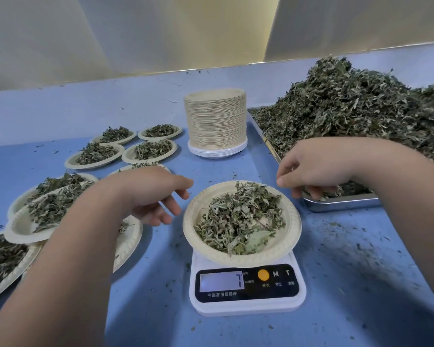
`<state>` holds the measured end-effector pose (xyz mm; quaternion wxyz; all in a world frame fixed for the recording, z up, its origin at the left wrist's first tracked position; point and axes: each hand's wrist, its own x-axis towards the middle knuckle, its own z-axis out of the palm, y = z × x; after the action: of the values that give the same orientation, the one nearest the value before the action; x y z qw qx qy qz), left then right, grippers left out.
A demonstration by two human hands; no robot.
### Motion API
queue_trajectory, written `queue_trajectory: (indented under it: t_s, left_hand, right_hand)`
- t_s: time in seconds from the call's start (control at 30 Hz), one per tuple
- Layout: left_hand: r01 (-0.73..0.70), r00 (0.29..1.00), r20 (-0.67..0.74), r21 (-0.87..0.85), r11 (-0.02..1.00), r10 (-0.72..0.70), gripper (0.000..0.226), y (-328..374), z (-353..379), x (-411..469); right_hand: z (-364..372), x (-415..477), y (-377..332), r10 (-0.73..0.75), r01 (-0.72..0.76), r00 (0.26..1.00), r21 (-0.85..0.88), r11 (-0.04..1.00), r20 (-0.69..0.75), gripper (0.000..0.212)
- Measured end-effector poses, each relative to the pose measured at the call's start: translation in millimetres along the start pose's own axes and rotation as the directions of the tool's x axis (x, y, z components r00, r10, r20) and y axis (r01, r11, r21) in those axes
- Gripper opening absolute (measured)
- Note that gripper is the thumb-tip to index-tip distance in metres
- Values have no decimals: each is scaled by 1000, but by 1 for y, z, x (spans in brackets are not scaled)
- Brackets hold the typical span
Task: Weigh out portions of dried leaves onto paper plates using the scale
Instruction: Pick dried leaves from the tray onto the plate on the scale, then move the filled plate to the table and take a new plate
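A white digital scale (247,289) stands at the centre front, its display reading 7. On it sits a paper plate (290,236) heaped with dried leaves (238,219). My left hand (156,196) hovers just left of that plate, fingers loosely curled, holding nothing. My right hand (316,169) is above the plate's right rim, at the near corner of the metal tray (341,202). Its fingers are curled down and seem to pinch a few leaf bits, though this is hard to see. A big pile of dried leaves (361,108) fills the tray.
A tall stack of empty paper plates (216,121) stands behind the scale. Several filled plates (148,150) crowd the left side of the blue table (361,271), some overlapping under my left forearm. Leaf crumbs are scattered on the table to the right of the scale.
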<state>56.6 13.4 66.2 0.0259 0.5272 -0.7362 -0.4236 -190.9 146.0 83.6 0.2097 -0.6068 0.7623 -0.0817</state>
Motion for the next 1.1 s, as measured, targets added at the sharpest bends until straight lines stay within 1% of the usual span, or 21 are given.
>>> queue_trajectory:
  t_s: [0.13,0.2,0.27,0.33,0.5,0.6,0.73,0.83,0.9,0.97,1.03,1.1]
  left_hand:
    - [14,993,119,58,998,-21,31,4,-2,-15]
    - [8,985,173,71,997,-21,29,6,1,-20]
    - [9,978,206,75,997,-25,32,7,3,-22]
    - [-2,976,217,73,997,-13,33,7,5,-22]
    - [-62,978,201,36,997,53,23,5,6,-20]
    - [-93,983,155,-19,995,95,19,3,4,-18]
    - [-156,984,58,-149,976,166,17,-1,-3,-15]
    - [-184,981,13,-250,951,194,20,-3,-8,-13]
    - [-207,978,-37,-332,920,207,20,-5,-10,-13]
    - [-242,970,-115,-450,860,213,19,-7,-11,-14]
    - [-271,962,-194,-606,748,191,17,-11,-7,-17]
    - [-277,961,-230,-749,602,155,14,-17,-3,-24]
  right_hand:
    - [4,0,-3,57,-63,995,77,995,83,21]
    - [5,0,-4,62,-72,991,83,994,116,23]
    - [6,0,-3,57,-72,988,97,993,143,23]
    - [7,1,-1,41,-66,987,158,985,158,21]
    - [7,5,8,5,-56,986,304,951,166,15]
    - [7,7,12,-24,-28,993,425,905,118,16]
    - [4,9,12,-49,14,998,614,789,41,19]
    - [4,10,7,-46,39,999,739,673,-10,22]
    - [4,9,2,-39,62,998,806,588,-48,23]
    - [4,8,-5,-32,94,995,858,505,-90,21]
    - [6,8,-14,-36,135,991,890,436,-132,21]
    - [12,8,-24,-36,148,989,913,379,-146,21]
